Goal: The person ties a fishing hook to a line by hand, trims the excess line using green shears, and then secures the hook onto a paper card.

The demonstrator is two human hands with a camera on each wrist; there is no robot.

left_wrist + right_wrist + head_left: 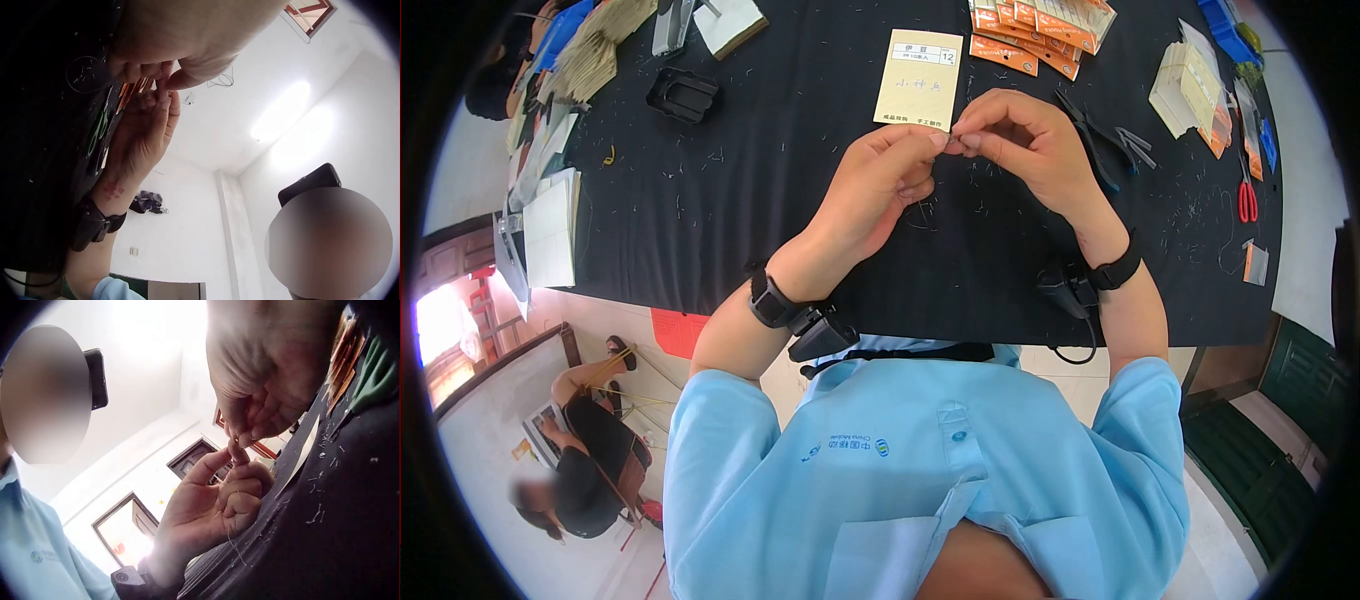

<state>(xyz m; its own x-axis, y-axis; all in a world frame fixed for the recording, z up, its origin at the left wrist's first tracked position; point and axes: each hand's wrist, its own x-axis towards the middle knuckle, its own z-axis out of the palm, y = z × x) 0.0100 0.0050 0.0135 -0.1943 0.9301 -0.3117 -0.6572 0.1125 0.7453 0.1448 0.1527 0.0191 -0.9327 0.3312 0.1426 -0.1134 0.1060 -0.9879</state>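
Both hands meet fingertip to fingertip over the black cloth, just below a cream card (918, 75) with printed and handwritten characters. The left hand (880, 185) pinches a thin fishing line between thumb and index finger, its other fingers curled in. From that hand the fishing line (232, 540) trails down in the right wrist view. Against the left fingertips, the right hand (1035, 150) pinches with thumb and index finger. A tiny golden glint (237, 441) shows between the fingertips; I cannot tell its shape. Right of the right hand lie dark pliers (1095, 140).
Orange packets (1040, 35) are piled at the back. A black tray (684, 95) sits on the left, paper stacks (552, 230) beyond it. Red-handled scissors (1247, 200) and a card stack (1185, 90) lie right. Line scraps dot the cloth. Another person (595, 470) sits at lower left.
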